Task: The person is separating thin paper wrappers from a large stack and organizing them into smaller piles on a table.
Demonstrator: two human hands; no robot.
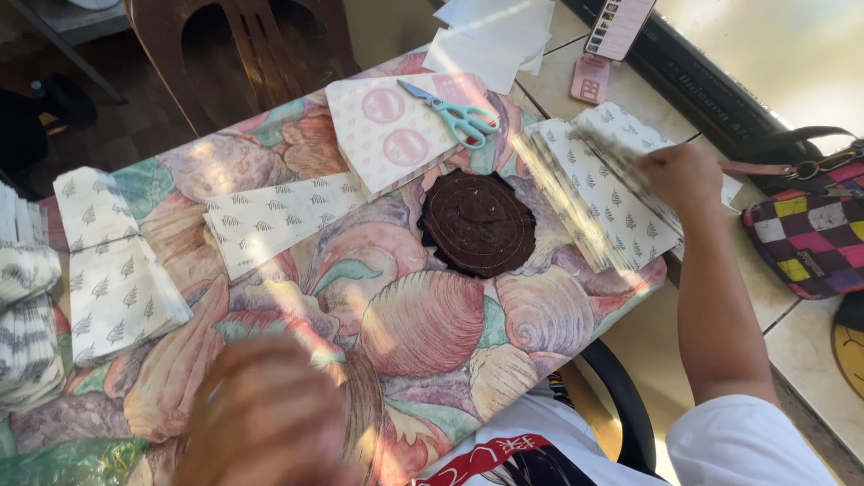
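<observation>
At the right edge of the shell-patterned tablecloth (423, 333), right hand (686, 175) pinched on the top sheets of a stack of tree-printed paper sheets (612, 202), the lifted edges blurred and fanned above the pile. Stack lying at a slant on the cloth, its far corner reaching toward the tiled counter (648, 108). Just left of that stack, a dark round mat (479, 223) with scalloped rim, flat on the cloth and touching the pile's near edge. Beyond the mat, a pink-printed sheet with two round emblems (396, 130), teal-handled scissors (454, 115) resting across its upper corner. Further left, a single long tree-printed strip (274, 219) lying flat, well apart from the right hand.

Low at the near edge, left hand (265, 418) heavily blurred, raised over the cloth; grip impossible to tell, nothing seen in it. Nearest to it, a folded pile of tree-printed sheets (112, 270) at the left side of the table, with more bundled paper (22, 315) beyond at the frame edge.

Around the table: plain white sheets (490, 36) at the far end, a pink phone stand (591, 79) on the counter, a checkered multicoloured bag (810, 238) to the right, a wooden chair (243, 45) at the top.
</observation>
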